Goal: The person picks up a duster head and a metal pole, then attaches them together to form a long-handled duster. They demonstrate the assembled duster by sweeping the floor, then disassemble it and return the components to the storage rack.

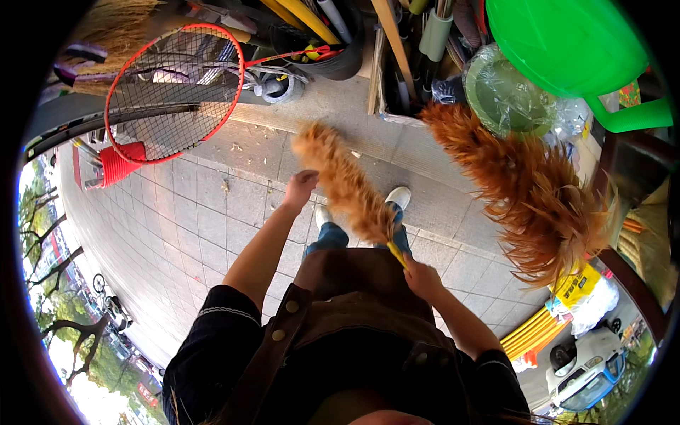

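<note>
Head view is showing the right hand [423, 278] gripping a feather duster [345, 183] by its stiff yellow handle, fingers closed around it; the left hand [299, 188] is pinching its soft, light feathers, seemingly fragile

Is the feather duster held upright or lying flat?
Tilted: right hand grips its yellow handle low, and the feather duster slants up-left to the left hand.
</note>
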